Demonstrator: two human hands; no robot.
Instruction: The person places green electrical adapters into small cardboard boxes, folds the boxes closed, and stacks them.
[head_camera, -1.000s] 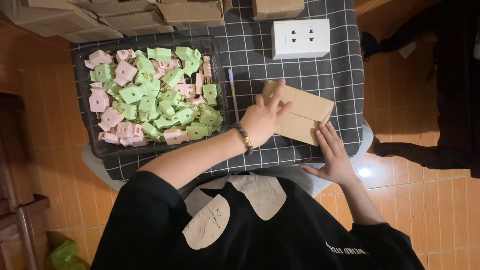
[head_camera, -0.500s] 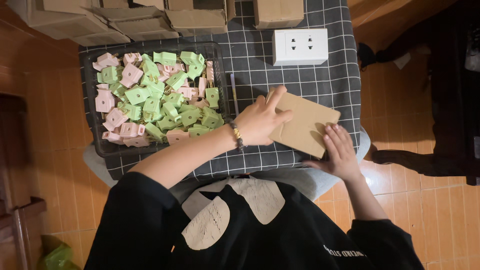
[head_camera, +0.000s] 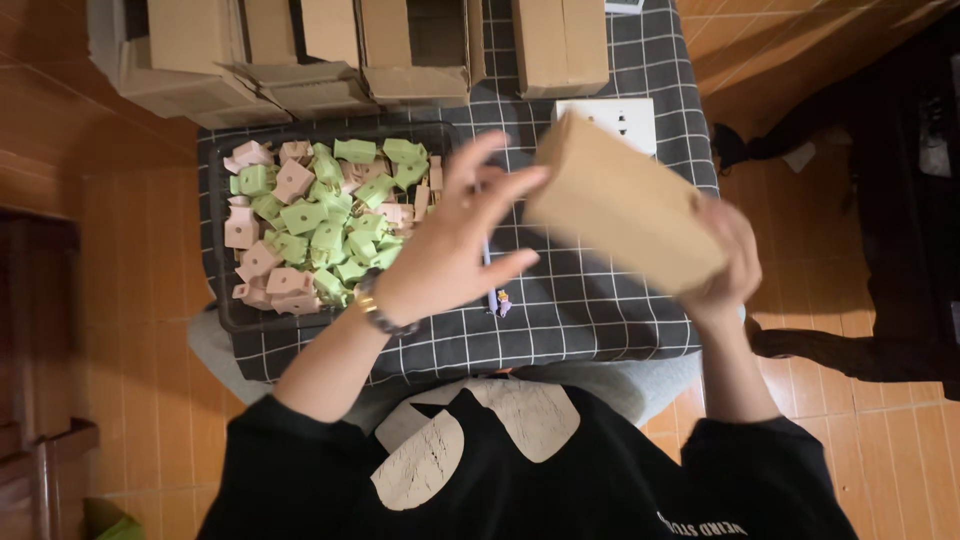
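Cardboard box (head_camera: 622, 205), flat on the checked cloth (head_camera: 600, 320) half a second ago, is now lifted above it, tilted, with the right hand (head_camera: 725, 262) clasping its far end and the left hand (head_camera: 455, 245) spread, fingers loose, touching its near end. Beside them the dark tray (head_camera: 225, 310) holds a heap of green and pink plastic pieces (head_camera: 320, 225), and open cartons (head_camera: 400, 50) stand along the table's far edge.

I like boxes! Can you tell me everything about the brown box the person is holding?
The box is plain brown cardboard, a flat, closed oblong with no print showing. It is lifted above the checked cloth, tilted, its far end up near the white socket plate. The right hand grips its near end from beneath; the left hand touches its far end with its fingertips. It looks a bit blurred.
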